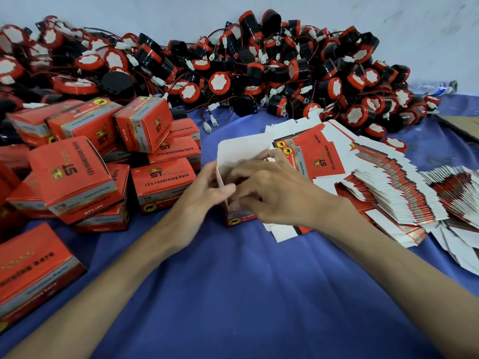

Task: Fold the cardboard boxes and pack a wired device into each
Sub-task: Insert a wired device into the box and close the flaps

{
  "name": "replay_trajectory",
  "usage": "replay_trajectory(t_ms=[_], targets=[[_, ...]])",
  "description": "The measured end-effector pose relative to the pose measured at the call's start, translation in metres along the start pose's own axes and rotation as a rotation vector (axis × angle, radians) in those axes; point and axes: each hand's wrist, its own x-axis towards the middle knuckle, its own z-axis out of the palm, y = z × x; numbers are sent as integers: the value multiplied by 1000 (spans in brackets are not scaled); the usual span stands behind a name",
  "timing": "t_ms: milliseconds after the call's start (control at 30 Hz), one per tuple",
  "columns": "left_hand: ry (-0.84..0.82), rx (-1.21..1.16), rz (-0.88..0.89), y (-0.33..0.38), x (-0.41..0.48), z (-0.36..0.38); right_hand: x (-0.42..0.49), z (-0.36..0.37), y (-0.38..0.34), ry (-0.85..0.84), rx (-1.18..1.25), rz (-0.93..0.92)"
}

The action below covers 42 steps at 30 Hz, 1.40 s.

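Observation:
A red cardboard box (239, 151) stands on the blue cloth at the centre, its white lid flap raised toward the back. My left hand (204, 193) grips the box's left wall, thumb on the near flap. My right hand (272, 190) lies over the open top with fingers curled in on a side flap. What is inside the box is hidden by my hands. A large heap of black and red wired devices (233, 73) lies along the back wall. Flat unfolded boxes (321, 156) fan out to the right.
Closed red boxes (77, 172) are stacked on the left, one more at the near left edge (31, 275). A plastic water bottle (435, 86) lies at the far right. A loose device (395, 143) sits by the flat boxes. Blue cloth (233, 294) covers the near table.

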Motion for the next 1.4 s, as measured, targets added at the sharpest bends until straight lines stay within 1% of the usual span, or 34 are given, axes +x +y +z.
replay_trajectory(t_ms=[33,100,200,267,300,333,367,433,500,567,600,667,767,867,933,967,1033,1100,1133,1167,1267,1400], targets=[[6,-10,9,0,0,-2,1,3,-1,53,29,0],[-32,49,20,0,-3,-1,2,9,-2,148,149,-10],[-35,63,13,2,-11,-1,-2,13,0,108,409,-19],[-71,56,20,8,-8,0,-9,17,3,152,656,-3],[-67,40,20,11,-2,2,-11,17,2,192,852,43],[-41,29,-7,12,5,7,-12,20,0,249,1019,85],[-17,4,-27,9,9,8,-13,23,-3,339,1121,119],[69,6,-58,0,13,7,-14,30,-6,571,1197,193],[70,30,-80,-1,11,15,-14,33,-7,711,1259,308],[39,5,-120,-1,4,15,-16,33,-6,726,1259,386],[70,15,-113,-2,4,15,-16,32,-5,713,1249,405],[151,36,-66,-4,9,18,-15,30,-3,704,1250,430],[267,89,40,-2,11,22,-14,30,-2,712,1165,433],[309,193,141,0,7,22,-21,29,3,639,1204,381],[299,228,191,3,5,21,-27,27,8,578,1229,348],[272,208,194,5,3,20,-28,26,10,551,1221,338],[159,101,152,7,0,14,-31,26,11,503,1188,310],[37,-8,99,8,-2,7,-33,27,10,469,1094,275],[2,-10,90,7,-1,4,-33,29,10,473,1021,273],[1,29,96,7,-1,3,-34,31,10,487,943,278],[90,241,189,6,3,4,-32,36,10,531,728,303],[64,450,323,2,3,-3,-33,37,11,674,374,241]])
